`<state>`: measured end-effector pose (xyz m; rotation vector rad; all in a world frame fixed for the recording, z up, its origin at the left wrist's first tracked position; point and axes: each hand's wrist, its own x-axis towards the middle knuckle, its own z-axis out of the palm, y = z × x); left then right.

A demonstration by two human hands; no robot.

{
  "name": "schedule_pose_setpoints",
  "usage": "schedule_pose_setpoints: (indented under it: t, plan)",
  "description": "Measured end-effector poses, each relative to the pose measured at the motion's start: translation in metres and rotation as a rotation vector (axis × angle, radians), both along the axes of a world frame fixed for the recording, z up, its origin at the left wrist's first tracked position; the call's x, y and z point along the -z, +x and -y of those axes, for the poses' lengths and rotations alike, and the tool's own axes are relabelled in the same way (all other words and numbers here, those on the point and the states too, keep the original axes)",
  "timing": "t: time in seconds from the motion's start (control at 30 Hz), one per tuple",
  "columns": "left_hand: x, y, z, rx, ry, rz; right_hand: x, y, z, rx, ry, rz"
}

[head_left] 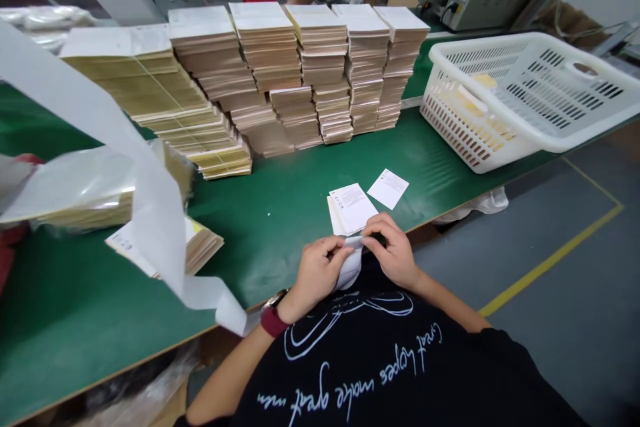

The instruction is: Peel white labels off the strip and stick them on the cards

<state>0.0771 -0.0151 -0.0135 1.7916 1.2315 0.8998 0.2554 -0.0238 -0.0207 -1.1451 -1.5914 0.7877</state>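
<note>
The left hand point(317, 273) and right hand point(393, 250) are held close together, each narrowly pinching a curled white strip point(350, 265) over the edge of the green bench point(95, 340). The strip's material is hard to confirm from this view. Printed cards point(351, 209) lie just ahead of the hands, with a single card point(388, 189) beside them. Stacked packets point(320, 47) stand farther along the bench; a white basket point(525, 100) sits to the right.
</note>
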Motion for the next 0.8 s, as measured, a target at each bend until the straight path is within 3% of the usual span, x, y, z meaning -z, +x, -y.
schedule_pose_setpoints:
  t: [0.17,0.3,0.4,0.47,0.57,0.7,0.8]
  plan:
    - [0.006,0.003,0.002,0.144,0.221,-0.122,-0.001,0.013,0.005,0.068,0.221,0.118]
    - [0.007,0.002,0.003,0.160,0.516,-0.309,0.001,0.027,-0.002,0.246,0.295,-0.067]
    - [0.007,0.002,0.001,0.151,0.663,-0.417,0.004,0.037,-0.015,0.401,0.181,-0.187]
    - [0.009,0.003,-0.001,0.221,0.673,-0.450,0.009,0.043,-0.025,0.382,0.022,-0.169]
    - [0.014,0.007,-0.003,0.319,0.627,-0.537,0.015,0.058,-0.041,0.336,-0.127,0.046]
    - [0.020,0.009,-0.004,0.372,0.625,-0.563,0.012,0.072,-0.059,0.449,-0.147,0.332]
    - [0.022,0.007,-0.004,0.367,0.636,-0.523,0.004,0.057,-0.060,0.307,-0.202,0.312]
